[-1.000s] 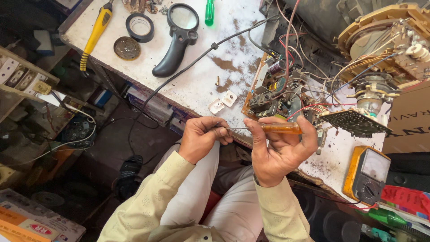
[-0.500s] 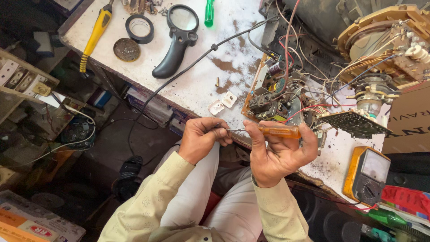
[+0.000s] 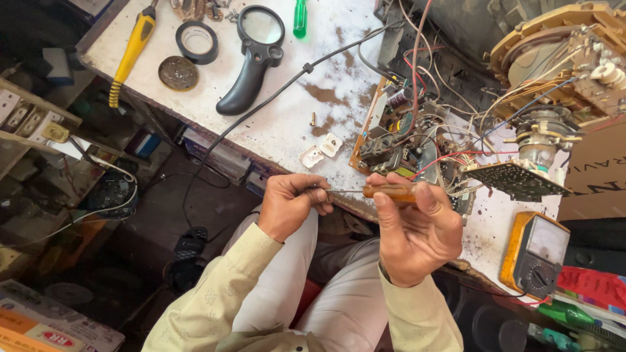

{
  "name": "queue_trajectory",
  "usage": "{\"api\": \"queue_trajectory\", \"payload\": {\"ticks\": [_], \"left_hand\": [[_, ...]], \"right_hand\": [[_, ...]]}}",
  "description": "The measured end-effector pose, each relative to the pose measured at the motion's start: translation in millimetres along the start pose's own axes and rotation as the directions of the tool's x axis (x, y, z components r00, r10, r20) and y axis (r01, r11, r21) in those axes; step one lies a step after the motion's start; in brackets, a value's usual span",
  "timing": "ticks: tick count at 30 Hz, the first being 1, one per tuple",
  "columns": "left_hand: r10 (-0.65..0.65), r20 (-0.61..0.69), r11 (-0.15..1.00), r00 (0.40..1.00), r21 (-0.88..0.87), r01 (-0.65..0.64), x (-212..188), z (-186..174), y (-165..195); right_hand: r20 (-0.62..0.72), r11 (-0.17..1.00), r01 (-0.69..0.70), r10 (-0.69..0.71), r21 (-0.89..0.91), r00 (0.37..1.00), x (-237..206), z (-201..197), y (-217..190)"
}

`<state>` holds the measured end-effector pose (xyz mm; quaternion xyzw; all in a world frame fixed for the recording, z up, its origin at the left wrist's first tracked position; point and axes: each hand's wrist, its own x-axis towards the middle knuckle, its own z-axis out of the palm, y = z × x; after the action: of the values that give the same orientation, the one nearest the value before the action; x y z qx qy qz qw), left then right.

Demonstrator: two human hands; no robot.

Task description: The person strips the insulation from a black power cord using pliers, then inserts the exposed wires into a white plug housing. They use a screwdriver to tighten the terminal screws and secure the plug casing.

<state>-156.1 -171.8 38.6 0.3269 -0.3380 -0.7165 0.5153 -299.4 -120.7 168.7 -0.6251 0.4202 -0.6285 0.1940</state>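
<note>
My right hand [image 3: 417, 234] grips the orange handle of a screwdriver [image 3: 390, 191], held level in front of me over the bench edge. My left hand [image 3: 291, 203] pinches the tip end of its thin metal shaft between thumb and fingers; whether anything small sits at the tip I cannot see. Just beyond both hands lies an exposed circuit board [image 3: 404, 140] with wires running to a tube assembly [image 3: 554, 72].
On the white stained bench [image 3: 287, 124] lie a black magnifier [image 3: 251, 58], a tape roll [image 3: 197, 42], a round tin lid [image 3: 178, 72], a yellow-handled tool [image 3: 130, 55], a green screwdriver [image 3: 300, 18] and two white plug parts [image 3: 321, 151]. An orange multimeter [image 3: 538, 251] sits right.
Both hands stay on the screwdriver in nearly the same spot; the fingers have shifted slightly along it.
</note>
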Motion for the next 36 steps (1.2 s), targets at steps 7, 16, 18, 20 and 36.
{"api": "queue_trajectory", "payload": {"ticks": [7, 16, 18, 20, 36], "left_hand": [[0.009, -0.011, 1.0, 1.0, 0.001, -0.009, -2, 3, 0], [-0.008, -0.029, 1.0, 1.0, 0.027, 0.009, -4, 5, -2], [0.007, -0.02, 1.0, 1.0, 0.009, -0.007, -3, 4, -3], [-0.001, -0.023, 1.0, 1.0, 0.002, 0.001, -3, 4, -4], [0.014, -0.019, 1.0, 1.0, -0.003, -0.014, -4, 4, -7]], "right_hand": [[0.02, 0.994, 0.061, -0.059, -0.092, 0.998, 9, -6, -2], [0.055, 0.999, 0.013, -0.011, -0.042, 0.998, 18, -3, -13], [0.032, 0.999, 0.004, -0.003, -0.047, 0.999, 19, -5, -12], [0.006, 0.998, 0.006, -0.006, -0.068, 1.0, 21, -7, -12], [-0.019, 0.992, 0.003, -0.005, -0.129, 1.0, 31, -6, -16]]}}
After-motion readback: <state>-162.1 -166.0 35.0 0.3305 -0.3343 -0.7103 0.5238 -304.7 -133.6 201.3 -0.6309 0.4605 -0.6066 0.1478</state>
